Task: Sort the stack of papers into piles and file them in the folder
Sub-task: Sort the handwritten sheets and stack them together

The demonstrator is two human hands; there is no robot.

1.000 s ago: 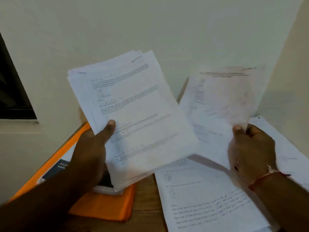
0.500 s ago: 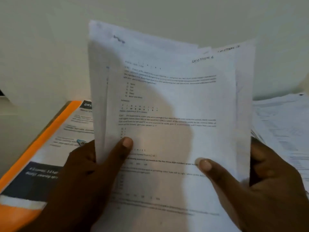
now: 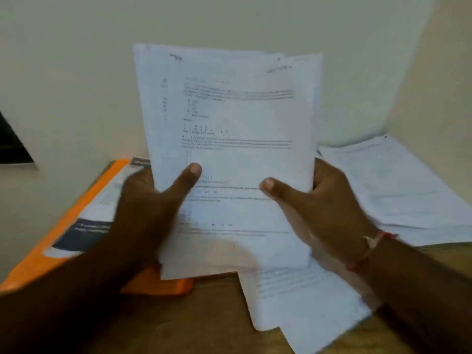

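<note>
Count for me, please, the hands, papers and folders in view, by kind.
Hands: 2, left hand, right hand
Held paper stack: 1
Table paper piles: 2, right pile, front pile
Orange folder: 1
Printed sheet on folder: 1
Total: 7

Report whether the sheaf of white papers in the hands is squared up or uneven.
Uneven. The sheaf of white printed papers, gripped upright by the left hand and right hand, shows staggered top and side edges.
</note>
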